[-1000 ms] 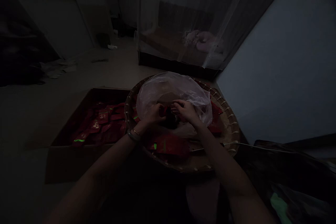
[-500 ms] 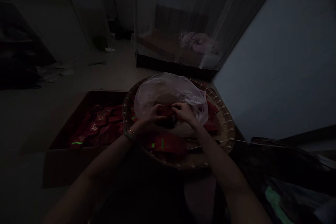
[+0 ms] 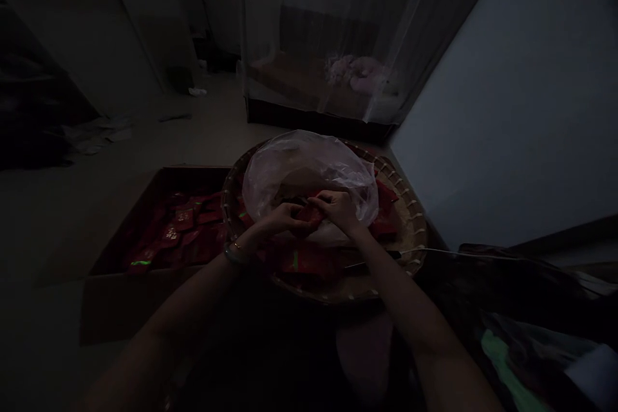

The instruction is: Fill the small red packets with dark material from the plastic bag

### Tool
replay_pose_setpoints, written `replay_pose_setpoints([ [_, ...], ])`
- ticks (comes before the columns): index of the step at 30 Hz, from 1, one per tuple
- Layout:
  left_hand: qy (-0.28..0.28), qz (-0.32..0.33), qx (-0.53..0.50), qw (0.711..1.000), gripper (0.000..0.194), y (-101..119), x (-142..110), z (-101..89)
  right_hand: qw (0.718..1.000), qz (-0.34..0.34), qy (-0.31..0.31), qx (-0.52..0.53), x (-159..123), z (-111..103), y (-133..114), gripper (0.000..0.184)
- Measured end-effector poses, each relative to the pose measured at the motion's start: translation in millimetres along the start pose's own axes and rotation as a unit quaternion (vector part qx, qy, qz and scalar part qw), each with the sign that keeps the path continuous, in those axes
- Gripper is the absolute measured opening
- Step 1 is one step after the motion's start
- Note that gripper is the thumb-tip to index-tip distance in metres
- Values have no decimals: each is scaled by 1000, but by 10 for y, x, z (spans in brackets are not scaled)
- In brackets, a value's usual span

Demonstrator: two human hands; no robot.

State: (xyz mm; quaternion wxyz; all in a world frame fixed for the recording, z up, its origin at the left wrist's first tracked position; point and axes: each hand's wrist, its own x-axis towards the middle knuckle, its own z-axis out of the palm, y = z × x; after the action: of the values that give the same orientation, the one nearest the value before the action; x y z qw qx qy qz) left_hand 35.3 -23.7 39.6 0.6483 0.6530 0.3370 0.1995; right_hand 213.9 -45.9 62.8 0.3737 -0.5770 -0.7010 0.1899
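Note:
My left hand [image 3: 282, 219] and my right hand [image 3: 338, 209] meet over the front of an open clear plastic bag [image 3: 299, 154]. Between them is a small red packet [image 3: 310, 215], with the fingers of both hands closed on its edges. The bag lies in a round woven bamboo tray [image 3: 416, 222]; dark contents show dimly inside it, too unclear to name. More red packets [image 3: 309, 262] lie in the tray in front of my wrists. Beside my right forearm rests a thin tool with a dark handle [image 3: 393, 255] and a white cord.
Left of the tray stands an open cardboard box [image 3: 120, 306] holding several red packets [image 3: 183, 217]. A white cord [image 3: 458, 253] runs right across dark items. Behind are a netted bed [image 3: 309, 87] and a pale wall [image 3: 521, 122] on the right. The room is very dark.
Both hands have drawn back slightly from the bag and come together, now pinching the red packet, which shows more clearly between them. The whole view has shifted a little.

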Motion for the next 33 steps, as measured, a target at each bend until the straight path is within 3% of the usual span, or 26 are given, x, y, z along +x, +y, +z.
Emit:
replay_pose_setpoints([
  [2, -19, -10, -27, 999, 37, 28, -16, 46, 1000, -12, -4, 17, -22, -16, -38, 31],
  [5, 5, -22, -58, 998, 38, 57, -22, 142, 1000, -9, -11, 15, -55, -47, -87, 27],
  [10, 60, -34, -78, 995, 43, 47, -17, 194, 989, 99, -69, 83, -128, -145, -32, 33],
  [18, 18, 6, 1, 1000, 42, -5, -10, 60, 966, 141, -29, 212, -205, -105, 121, 38],
  [24, 20, -37, -40, 998, 39, -12, -30, 80, 970, 135, -38, 200, -187, -119, 172, 41],
  [27, 48, -58, -106, 991, 40, -12, -9, 107, 974, 135, -120, 136, -271, -343, 286, 41],
  [30, 40, -80, -184, 979, 42, -5, 24, 102, 948, 74, -308, -40, -517, -574, 437, 31],
  [31, 32, -90, -210, 973, 43, -6, 35, 98, 930, 72, -343, -113, -624, -614, 485, 38],
  [33, 25, -101, -250, 963, 42, -18, 52, 94, 896, 93, -352, -255, -837, -624, 573, 64],
])
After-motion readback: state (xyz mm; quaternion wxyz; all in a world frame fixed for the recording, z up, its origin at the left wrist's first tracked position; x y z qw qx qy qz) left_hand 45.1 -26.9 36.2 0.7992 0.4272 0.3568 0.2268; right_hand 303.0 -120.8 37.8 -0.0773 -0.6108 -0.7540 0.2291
